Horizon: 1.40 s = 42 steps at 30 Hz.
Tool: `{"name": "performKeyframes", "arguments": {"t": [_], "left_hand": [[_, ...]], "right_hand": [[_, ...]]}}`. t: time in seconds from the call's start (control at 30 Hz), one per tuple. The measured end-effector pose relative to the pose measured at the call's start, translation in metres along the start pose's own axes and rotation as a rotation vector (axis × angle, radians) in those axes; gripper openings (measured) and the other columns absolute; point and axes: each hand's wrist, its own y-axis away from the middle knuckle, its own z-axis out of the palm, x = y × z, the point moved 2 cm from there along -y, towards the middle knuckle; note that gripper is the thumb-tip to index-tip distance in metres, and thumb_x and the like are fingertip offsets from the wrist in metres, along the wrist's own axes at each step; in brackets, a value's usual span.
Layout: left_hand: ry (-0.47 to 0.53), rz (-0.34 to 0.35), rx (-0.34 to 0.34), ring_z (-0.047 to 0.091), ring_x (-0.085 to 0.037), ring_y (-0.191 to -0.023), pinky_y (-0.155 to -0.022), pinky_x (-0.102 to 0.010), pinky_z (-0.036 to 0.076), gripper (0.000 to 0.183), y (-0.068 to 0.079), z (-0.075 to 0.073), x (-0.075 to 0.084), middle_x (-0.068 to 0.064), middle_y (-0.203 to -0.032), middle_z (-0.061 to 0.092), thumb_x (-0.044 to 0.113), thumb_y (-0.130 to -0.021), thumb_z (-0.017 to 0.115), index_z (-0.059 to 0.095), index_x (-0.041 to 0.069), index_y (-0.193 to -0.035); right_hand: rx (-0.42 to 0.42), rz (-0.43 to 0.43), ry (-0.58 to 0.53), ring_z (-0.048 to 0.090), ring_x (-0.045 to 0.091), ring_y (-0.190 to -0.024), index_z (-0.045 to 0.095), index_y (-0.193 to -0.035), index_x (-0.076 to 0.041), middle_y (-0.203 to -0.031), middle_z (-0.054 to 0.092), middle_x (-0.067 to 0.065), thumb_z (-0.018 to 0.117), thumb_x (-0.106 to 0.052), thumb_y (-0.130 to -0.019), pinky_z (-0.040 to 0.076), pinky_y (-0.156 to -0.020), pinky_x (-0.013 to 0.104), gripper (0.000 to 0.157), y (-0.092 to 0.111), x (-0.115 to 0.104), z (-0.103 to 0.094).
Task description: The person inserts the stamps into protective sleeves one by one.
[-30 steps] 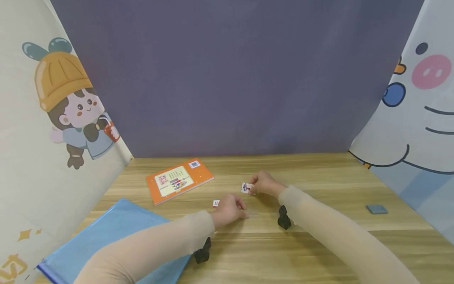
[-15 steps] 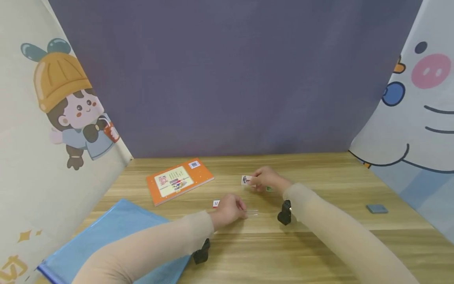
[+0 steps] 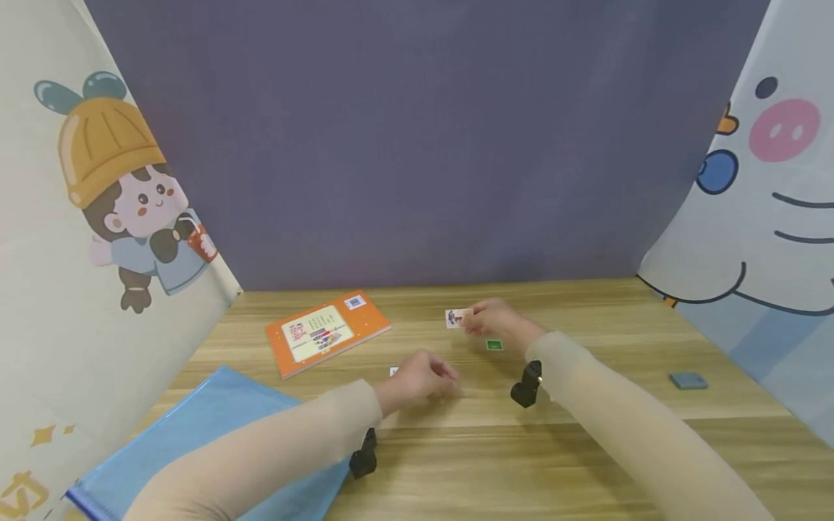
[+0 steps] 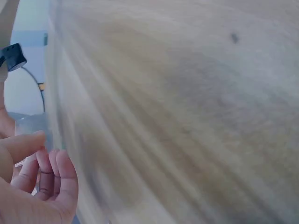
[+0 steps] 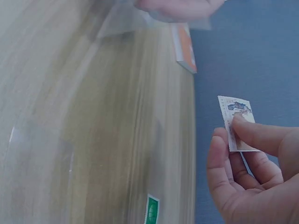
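Observation:
My right hand (image 3: 495,318) pinches a small postage stamp (image 5: 239,109) with perforated edges and a printed picture, between thumb and fingers, raised above the table. A green stamp (image 3: 494,345) lies on the wood just below this hand. My left hand (image 3: 423,378), nearer to me, pinches a clear plastic sleeve (image 5: 119,21). In the left wrist view the sleeve (image 4: 32,125) shows behind the thumb and fingertips. Partly hidden behind the left hand, a small white piece (image 3: 393,370) lies on the table.
An orange booklet (image 3: 371,318) lies at the back left of the wooden table (image 3: 573,311). Nearer, a blue zip pouch (image 3: 215,420) is partly under the left forearm. A small grey-blue block (image 3: 688,380) sits to the right. Dark cloth (image 3: 430,145) hangs behind.
My right hand has moved away from me and up with the stamp, uncovering the green stamp on the table. The left hand has stayed in nearly the same place.

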Motion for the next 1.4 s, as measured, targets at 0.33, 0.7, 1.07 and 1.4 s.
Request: {"name": "performKeyframes", "arguments": {"t": [0.33,0.7,1.07,1.4], "left_hand": [[0.235,0.065,0.077,0.069,-0.021,-0.077,-0.077,-0.038,0.061,0.013,-0.007,-0.016,0.017,-0.014,-0.088,0.070,0.001,-0.088,0.067,0.066,-0.007,-0.099],[0.325,0.082,0.195,0.066,-0.014,-0.092,-0.091,-0.035,0.055,0.021,-0.009,-0.037,0.035,-0.011,-0.108,0.071,0.006,-0.088,0.069,0.068,0.001,-0.108],[0.458,0.039,0.319,0.065,-0.011,-0.086,-0.093,-0.036,0.054,0.022,-0.013,-0.049,0.042,-0.006,-0.100,0.070,0.015,-0.090,0.069,0.069,0.003,-0.110],[0.525,0.036,0.420,0.065,-0.013,-0.078,-0.083,-0.029,0.058,0.022,-0.014,-0.056,0.044,-0.010,-0.093,0.071,0.014,-0.088,0.072,0.069,-0.001,-0.104]], "right_hand": [[-0.010,-0.054,-0.113,0.067,0.025,-0.099,0.064,-0.105,0.005,-0.103,0.071,0.014,0.068,-0.006,-0.089,0.050,-0.102,0.043,0.020,0.010,-0.010,-0.007],[0.021,-0.117,-0.247,0.064,0.016,-0.089,0.057,-0.115,0.010,-0.088,0.067,0.001,0.064,0.000,-0.090,0.051,-0.099,0.036,0.028,0.017,-0.026,-0.011],[0.082,-0.124,-0.294,0.062,0.010,-0.082,0.056,-0.120,0.009,-0.086,0.065,-0.003,0.068,-0.004,-0.089,0.054,-0.089,0.026,0.036,0.033,-0.041,-0.016],[0.077,-0.170,-0.366,0.064,0.008,-0.078,0.053,-0.121,0.013,-0.092,0.067,0.001,0.065,0.000,-0.089,0.056,-0.083,0.019,0.036,0.046,-0.052,-0.015]]}}
